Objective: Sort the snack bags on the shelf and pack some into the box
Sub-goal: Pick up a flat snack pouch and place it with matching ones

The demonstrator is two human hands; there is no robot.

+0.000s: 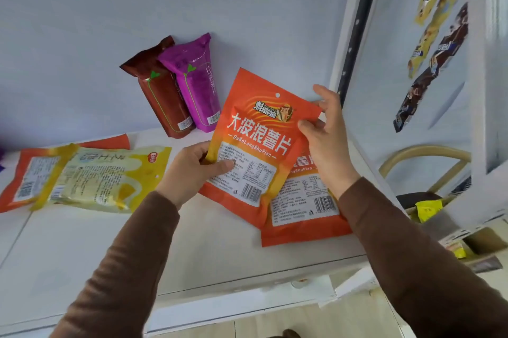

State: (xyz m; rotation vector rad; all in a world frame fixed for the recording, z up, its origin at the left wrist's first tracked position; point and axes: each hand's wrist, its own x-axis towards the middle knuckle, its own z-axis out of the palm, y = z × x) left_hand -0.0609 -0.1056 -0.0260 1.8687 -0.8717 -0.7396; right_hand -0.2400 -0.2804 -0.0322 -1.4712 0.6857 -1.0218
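So, biggest to smallest:

Shelf (220, 241): white, holds all the bags; its front edge is close under the orange ones.

Box (479, 244): cardboard, down past the shelf's right end, only partly in view, something yellow inside.

Yellow bag (110, 175): lies flat on the left, long axis running left-right, overlapping an orange bag (22, 181) under it.

Top chips bag (255, 145): orange, lifted off the shelf and tilted, back label facing me, hang hole at the far end, barcode end toward me. Long axis runs near-to-far, leaning a bit right.

Second chips bag (305, 211): same kind, lies flat beneath and just right of it, partly covered.

Purple bag (198, 90) and brown bag (162, 95): stand side by side, touching, leaned on the back wall, tops up.

Left hand (198, 167): pinches the top bag's left edge, thumb on the label.

Right hand (324, 139): grips its upper right corner, fingers curled round.

Risk: my guess is the slick film slips from an edge pinch, or the lifted bag drags the second one off the front edge. Swinging right toward the box could clip the shelf post.
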